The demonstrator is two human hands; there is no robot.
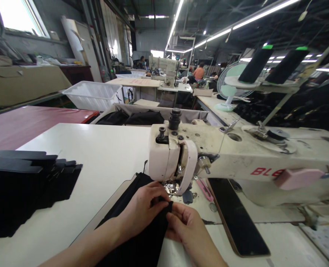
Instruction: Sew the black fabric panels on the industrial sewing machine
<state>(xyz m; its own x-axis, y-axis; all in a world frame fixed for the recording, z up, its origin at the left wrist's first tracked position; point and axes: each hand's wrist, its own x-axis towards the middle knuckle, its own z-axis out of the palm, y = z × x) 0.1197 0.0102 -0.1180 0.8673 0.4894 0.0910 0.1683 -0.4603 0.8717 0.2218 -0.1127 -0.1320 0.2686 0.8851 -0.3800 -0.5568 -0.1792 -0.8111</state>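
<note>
Fingertips of both the left hand [145, 207] and the right hand [188, 224] pinch the edge of a black fabric piece [142, 241], apparently folded, just before the presser foot [171, 188]. Above stands a cream sewing machine [236, 155]; stacked black strips [22, 185] lie well apart on the white table [97, 155].

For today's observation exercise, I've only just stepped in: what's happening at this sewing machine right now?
A person sits at an industrial sewing machine on a white table. Both hands pinch the end of a black fabric piece just in front of the needle area: the left hand from the left, the right hand from the right. A stack of black cut pieces lies at the table's left. Two black thread cones stand behind the machine.
</note>
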